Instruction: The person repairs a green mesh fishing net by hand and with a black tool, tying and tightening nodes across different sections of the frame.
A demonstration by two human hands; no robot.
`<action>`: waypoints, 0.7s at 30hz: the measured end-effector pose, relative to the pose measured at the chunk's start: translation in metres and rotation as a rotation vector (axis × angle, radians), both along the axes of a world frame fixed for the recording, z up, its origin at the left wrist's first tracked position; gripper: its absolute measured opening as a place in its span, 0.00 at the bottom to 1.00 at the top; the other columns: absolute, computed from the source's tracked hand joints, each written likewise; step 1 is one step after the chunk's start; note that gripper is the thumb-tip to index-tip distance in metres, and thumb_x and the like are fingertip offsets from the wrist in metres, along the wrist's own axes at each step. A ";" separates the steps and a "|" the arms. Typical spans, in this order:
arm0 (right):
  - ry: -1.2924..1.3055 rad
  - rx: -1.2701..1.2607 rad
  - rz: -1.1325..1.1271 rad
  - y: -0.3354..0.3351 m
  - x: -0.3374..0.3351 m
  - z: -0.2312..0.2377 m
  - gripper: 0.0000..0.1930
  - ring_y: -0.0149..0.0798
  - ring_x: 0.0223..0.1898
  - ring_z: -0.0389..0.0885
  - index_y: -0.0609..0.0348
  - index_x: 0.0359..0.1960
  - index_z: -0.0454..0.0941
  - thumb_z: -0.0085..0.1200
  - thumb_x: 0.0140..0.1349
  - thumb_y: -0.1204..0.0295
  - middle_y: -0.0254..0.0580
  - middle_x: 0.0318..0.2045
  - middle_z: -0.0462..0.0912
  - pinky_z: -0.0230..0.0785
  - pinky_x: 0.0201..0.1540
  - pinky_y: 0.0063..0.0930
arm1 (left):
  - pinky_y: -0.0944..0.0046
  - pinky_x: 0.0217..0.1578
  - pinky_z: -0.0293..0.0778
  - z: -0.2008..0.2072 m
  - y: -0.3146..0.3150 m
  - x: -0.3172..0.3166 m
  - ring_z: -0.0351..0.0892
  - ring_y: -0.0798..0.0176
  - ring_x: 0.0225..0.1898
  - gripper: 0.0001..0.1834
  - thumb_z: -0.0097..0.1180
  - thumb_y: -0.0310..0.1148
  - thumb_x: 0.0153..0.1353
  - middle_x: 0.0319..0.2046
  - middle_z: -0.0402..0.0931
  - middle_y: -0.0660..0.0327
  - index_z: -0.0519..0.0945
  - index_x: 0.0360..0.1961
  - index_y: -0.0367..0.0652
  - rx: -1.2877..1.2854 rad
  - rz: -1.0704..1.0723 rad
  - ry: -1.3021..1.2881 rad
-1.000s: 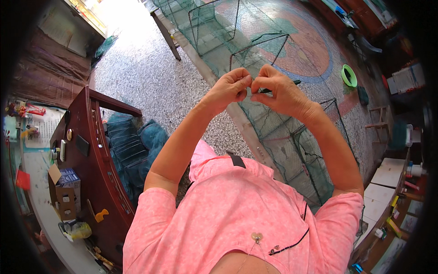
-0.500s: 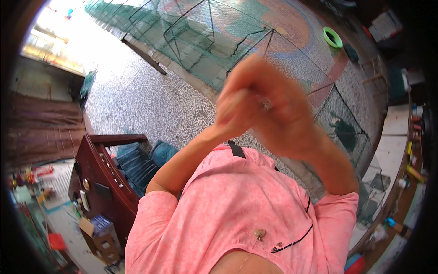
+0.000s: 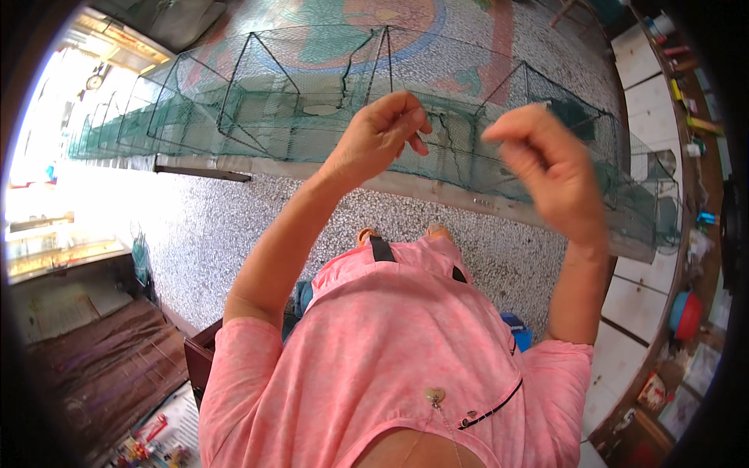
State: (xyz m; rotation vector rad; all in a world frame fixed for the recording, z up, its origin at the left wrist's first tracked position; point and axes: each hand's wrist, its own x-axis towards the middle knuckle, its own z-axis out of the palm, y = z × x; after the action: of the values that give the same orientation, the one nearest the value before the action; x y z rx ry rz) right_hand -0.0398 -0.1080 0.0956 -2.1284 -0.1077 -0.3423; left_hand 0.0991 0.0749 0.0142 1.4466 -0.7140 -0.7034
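Both of my hands are raised apart in front of a long fish trap [image 3: 187,117], green netting stretched over black wire frames. My left hand [image 3: 378,139] has its thumb and forefinger pressed together, the other fingers curled; whatever may be pinched there is too small to make out. To its right, a gap away, my right hand [image 3: 552,171] is closed with bent fingers and slightly blurred. Anything in its grip is hidden. Behind the hands, a dark cord [image 3: 349,69] runs down the netting. Neither hand visibly touches the trap.
A grey ledge [image 3: 437,189] runs along the trap's near side, over a speckled floor [image 3: 207,242]. White cabinets [image 3: 636,292] with a cluttered top stand at the right. A brown cloth-covered surface [image 3: 117,363] lies at the lower left, and a blue container [image 3: 521,337] sits beside me.
My hands, close together and overlapping before, have moved apart, the right one to the right. My view has turned, so the trap now stretches across in front of me.
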 end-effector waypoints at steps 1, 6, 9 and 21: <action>0.027 -0.063 -0.031 0.005 -0.007 -0.016 0.05 0.23 0.27 0.70 0.60 0.36 0.77 0.55 0.59 0.79 0.30 0.30 0.76 0.63 0.28 0.17 | 0.75 0.25 0.65 0.003 -0.004 0.003 0.77 0.75 0.29 0.08 0.45 0.33 0.68 0.32 0.76 0.66 0.73 0.34 0.41 0.034 -0.040 -0.035; 0.201 0.157 -0.356 0.041 -0.020 -0.088 0.07 0.26 0.27 0.75 0.61 0.34 0.74 0.58 0.54 0.81 0.34 0.27 0.76 0.67 0.28 0.21 | 0.74 0.24 0.65 0.011 -0.018 0.017 0.75 0.74 0.26 0.08 0.47 0.33 0.65 0.31 0.75 0.66 0.73 0.33 0.40 0.181 -0.163 -0.176; 0.130 0.224 -0.538 0.053 -0.012 -0.113 0.08 0.27 0.23 0.76 0.61 0.31 0.71 0.59 0.53 0.80 0.35 0.22 0.76 0.67 0.25 0.22 | 0.73 0.25 0.66 0.007 -0.024 0.021 0.74 0.74 0.24 0.08 0.47 0.33 0.65 0.29 0.76 0.66 0.73 0.33 0.40 0.217 -0.182 -0.181; -0.131 0.220 -0.720 0.067 0.025 -0.141 0.10 0.29 0.20 0.75 0.60 0.27 0.71 0.63 0.52 0.77 0.35 0.20 0.76 0.67 0.23 0.25 | 0.70 0.26 0.72 -0.015 -0.030 0.024 0.77 0.71 0.23 0.06 0.54 0.29 0.58 0.27 0.78 0.63 0.78 0.30 0.36 0.314 -0.228 -0.167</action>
State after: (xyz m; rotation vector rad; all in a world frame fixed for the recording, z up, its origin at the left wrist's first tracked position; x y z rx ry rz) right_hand -0.0147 -0.0406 -0.0457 -1.8602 0.6081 -0.8686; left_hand 0.1232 0.0447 -0.0011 1.7421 -0.9395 -0.9073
